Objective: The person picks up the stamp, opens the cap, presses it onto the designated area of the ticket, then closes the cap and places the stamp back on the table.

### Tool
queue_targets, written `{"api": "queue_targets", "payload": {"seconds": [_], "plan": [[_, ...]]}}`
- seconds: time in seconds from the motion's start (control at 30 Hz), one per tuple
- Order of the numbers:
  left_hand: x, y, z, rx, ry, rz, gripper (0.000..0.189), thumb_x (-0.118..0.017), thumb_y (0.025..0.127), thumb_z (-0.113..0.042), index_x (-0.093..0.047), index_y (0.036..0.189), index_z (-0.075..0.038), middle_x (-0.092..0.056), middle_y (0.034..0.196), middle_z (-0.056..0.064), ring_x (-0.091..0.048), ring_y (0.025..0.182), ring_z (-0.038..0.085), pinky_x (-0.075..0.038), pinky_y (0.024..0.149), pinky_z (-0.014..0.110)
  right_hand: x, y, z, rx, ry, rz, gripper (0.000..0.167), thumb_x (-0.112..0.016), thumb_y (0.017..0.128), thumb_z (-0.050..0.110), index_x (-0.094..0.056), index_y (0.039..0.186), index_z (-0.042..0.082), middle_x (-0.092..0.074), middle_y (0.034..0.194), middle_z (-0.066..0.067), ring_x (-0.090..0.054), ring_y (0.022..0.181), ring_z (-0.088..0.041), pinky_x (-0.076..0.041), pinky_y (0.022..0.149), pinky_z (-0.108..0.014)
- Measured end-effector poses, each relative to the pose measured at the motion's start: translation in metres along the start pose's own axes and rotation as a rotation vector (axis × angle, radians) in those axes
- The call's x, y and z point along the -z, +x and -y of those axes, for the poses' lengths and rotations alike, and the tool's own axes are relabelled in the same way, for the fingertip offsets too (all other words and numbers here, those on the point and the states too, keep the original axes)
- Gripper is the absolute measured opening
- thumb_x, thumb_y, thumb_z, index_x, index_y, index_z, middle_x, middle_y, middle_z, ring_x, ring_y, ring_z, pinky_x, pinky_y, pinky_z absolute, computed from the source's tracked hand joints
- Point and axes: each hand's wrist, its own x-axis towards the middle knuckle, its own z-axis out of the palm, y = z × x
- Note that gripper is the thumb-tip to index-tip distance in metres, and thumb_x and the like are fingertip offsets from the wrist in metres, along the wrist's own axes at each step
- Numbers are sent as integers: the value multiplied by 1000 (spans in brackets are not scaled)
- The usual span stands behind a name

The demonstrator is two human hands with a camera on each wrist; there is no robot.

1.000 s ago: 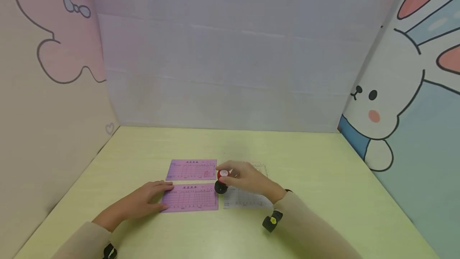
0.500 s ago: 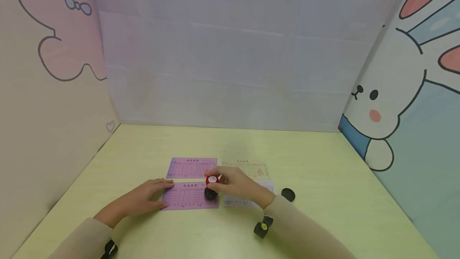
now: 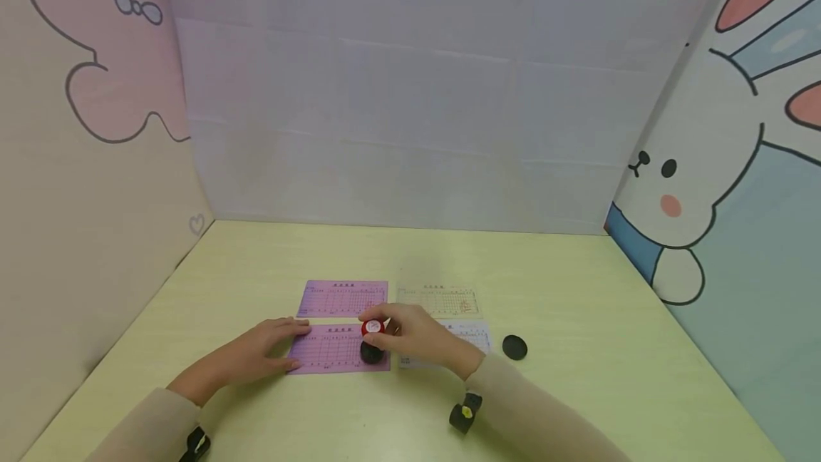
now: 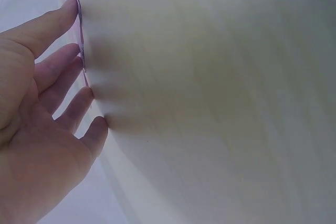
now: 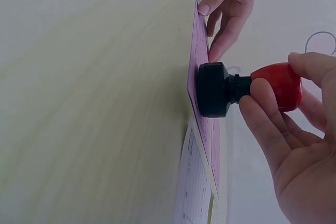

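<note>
My right hand [image 3: 420, 334] grips the red handle of a self-inking stamp [image 5: 212, 90]. The stamp's round black base sits against the right part of the nearer purple form [image 3: 327, 349], its handle pointing up. At that form's left edge rests my left hand [image 3: 259, 353], fingers extended and thumb apart, holding down the paper. In the left wrist view, the left fingertips [image 4: 84, 51] touch the purple edge. Behind it lies a second purple form [image 3: 333, 298] with a red stamp mark near its right end.
To the right lie a pale yellow form [image 3: 436, 299] with a red mark and a white form [image 3: 477, 334], partly covered by my right hand. A round black cap [image 3: 514, 347] lies further right on the pale table [image 3: 545, 284]. Printed walls enclose the back and sides.
My right hand has carried the stamp left and nearer, from beside the forms' middle gap onto the nearer purple form. The yellow form and black cap have come into view. The left hand stays put.
</note>
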Motion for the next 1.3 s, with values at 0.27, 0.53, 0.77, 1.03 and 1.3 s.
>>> {"api": "queue_targets", "payload": {"seconds": [0.27,0.53,0.77,1.03,1.3], "plan": [[-1,0,0,22,-11,-1,58,-73,93,-30,-56,138,3,-52,143,23,-40,134,52,-30,108,66,-3,0,2,9,0,-11,33,-68,98,23,-66,127,5,-64,96,6,-61,75,-8,-52,62,-20],[0,0,-2,26,-18,7,58,-73,93,-30,-56,138,3,-52,143,23,-39,134,53,-30,108,68,-4,0,1,-8,9,20,33,-68,98,22,-65,128,6,-62,97,8,-59,75,-6,-52,63,-19],[0,0,0,44,-13,11,58,-73,92,-28,-56,138,3,-52,144,22,-38,135,52,-30,109,66,-4,1,0,-10,14,24,32,-67,98,21,-65,127,6,-61,97,8,-58,74,-4,-51,62,-19],[-2,0,1,5,-10,-3,58,-74,92,-29,-57,137,5,-53,142,25,-40,133,54,-31,107,66,-7,0,-4,-13,32,23,33,-66,99,22,-64,128,5,-61,98,8,-57,76,-4,-51,62,-19],[-1,0,1,32,-11,3,58,-73,93,-28,-56,138,4,-51,143,24,-39,135,53,-30,109,66,-6,0,-3,-11,47,18,32,-66,99,21,-64,128,6,-62,98,7,-57,76,-6,-50,63,-19]]}}
